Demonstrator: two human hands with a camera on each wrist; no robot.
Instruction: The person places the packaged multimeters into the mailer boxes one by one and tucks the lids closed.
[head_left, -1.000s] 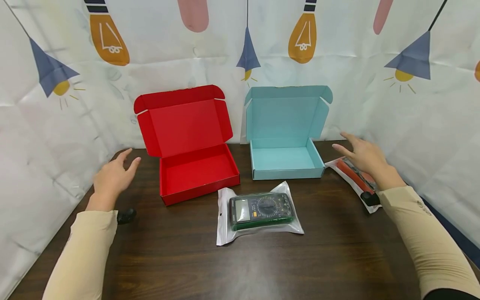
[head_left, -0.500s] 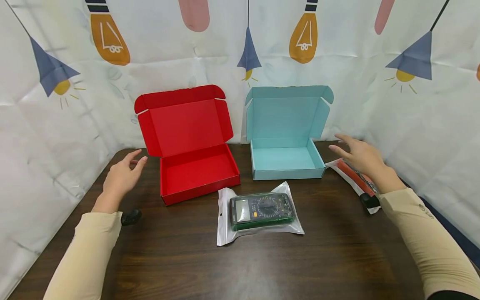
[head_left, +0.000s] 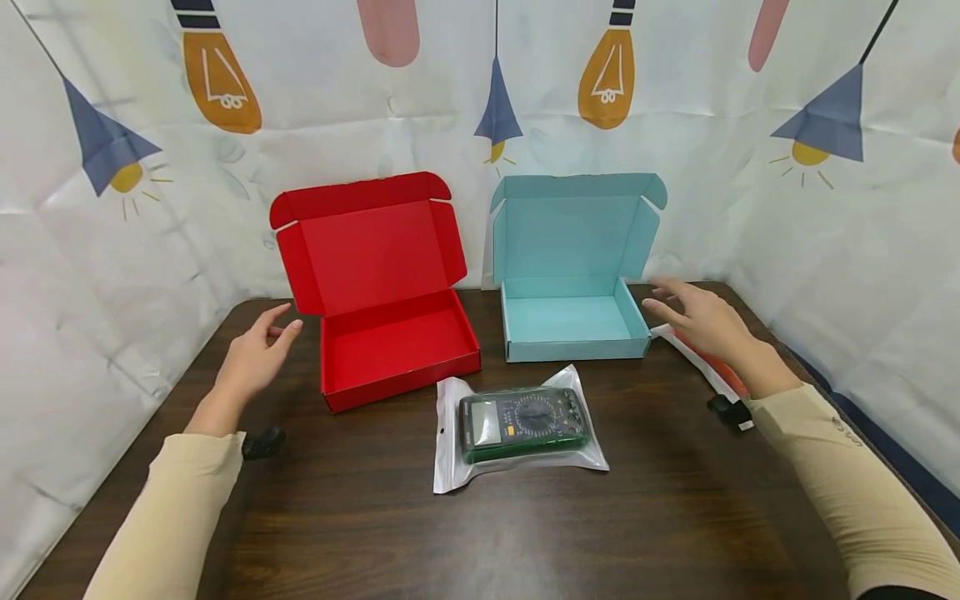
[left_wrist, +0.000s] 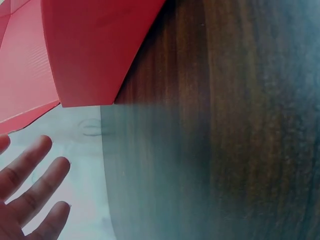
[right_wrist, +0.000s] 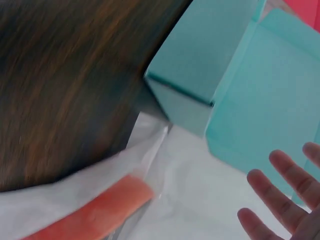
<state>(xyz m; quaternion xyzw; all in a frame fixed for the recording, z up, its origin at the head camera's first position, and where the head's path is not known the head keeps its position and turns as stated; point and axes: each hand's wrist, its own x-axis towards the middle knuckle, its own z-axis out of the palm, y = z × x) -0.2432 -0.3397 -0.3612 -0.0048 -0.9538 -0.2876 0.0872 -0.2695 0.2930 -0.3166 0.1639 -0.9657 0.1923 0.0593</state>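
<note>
Two cardboard boxes with raised lids stand side by side: a red box point(head_left: 401, 387) and a light blue box point(head_left: 577, 348). In front of them lies a multimeter point(head_left: 525, 421) with a green edge, in a clear plastic bag point(head_left: 452, 475). My left hand point(head_left: 252, 358) hovers left of the red box, fingers relaxed, holding nothing. Just right of the blue box my right hand point(head_left: 708, 321) is held with loose fingers, apart from the box. Below it lies a bagged orange-red item point(right_wrist: 100, 210), partly hidden by the hand and wrist in the head view; its kind is unclear.
The boxes stand on a dark wooden table point(head_left: 480, 550). A white curtain point(head_left: 450, 100) printed with lamps and bulbs hangs behind and at both sides. A black wrist device point(head_left: 262, 443) sits at the left cuff, another at the right.
My left hand has moved right, toward the red box. My right hand has shifted left and slightly down, nearer the blue box. The boxes and multimeter stay where they were.
</note>
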